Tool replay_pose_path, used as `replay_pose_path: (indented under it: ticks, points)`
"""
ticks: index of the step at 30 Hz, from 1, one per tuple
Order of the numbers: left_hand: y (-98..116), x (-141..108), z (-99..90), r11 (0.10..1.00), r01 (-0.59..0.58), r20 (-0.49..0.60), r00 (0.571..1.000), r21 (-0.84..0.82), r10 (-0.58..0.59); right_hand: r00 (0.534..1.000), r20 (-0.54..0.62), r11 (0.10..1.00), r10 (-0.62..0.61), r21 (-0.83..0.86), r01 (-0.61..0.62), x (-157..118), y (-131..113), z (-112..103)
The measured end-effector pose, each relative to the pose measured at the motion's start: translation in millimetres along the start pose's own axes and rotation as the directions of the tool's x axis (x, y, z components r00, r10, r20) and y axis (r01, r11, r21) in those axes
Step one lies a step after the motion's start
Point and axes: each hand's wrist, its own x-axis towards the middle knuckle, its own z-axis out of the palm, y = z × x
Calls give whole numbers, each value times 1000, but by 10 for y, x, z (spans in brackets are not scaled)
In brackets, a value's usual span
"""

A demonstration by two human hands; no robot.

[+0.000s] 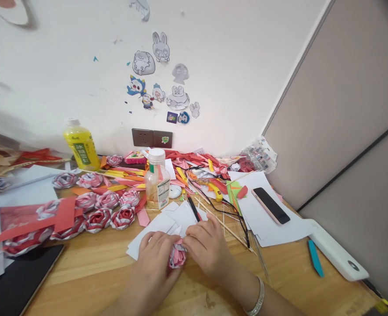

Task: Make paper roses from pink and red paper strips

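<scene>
Left hand (154, 262) grasps pink-and-white paper flower (177, 256), right hand (210, 245) pinching its rim at one o'clock.

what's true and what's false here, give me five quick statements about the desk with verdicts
1. The left hand holds a pink-and-white paper flower. True.
2. A bracelet circles the left wrist. False: the bracelet is on the right wrist.
3. The pink-edged phone rests on white paper. True.
4. The yellow bottle lies on its side. False: the yellow bottle stands.
5. The teal object lies on the wooden desk. True.
</scene>
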Motion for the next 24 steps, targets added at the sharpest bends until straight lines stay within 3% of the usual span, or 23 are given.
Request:
replay_pose_path:
  ticks: [13, 20, 24]
  points:
    - [27, 19, -23, 999, 27, 27, 999, -34, -26, 995, 78, 997, -58, -50, 62, -27, -3, 18]
    - [1, -27, 19, 999, 19, 26, 1000, -38, -18, 999, -15, 999, 38, -9, -38, -11, -16, 27]
    - [4, -24, 18, 999, 3, 23, 1000, -34, -2, 999, -7, 998, 36, 50, -36, 0, -12, 41]
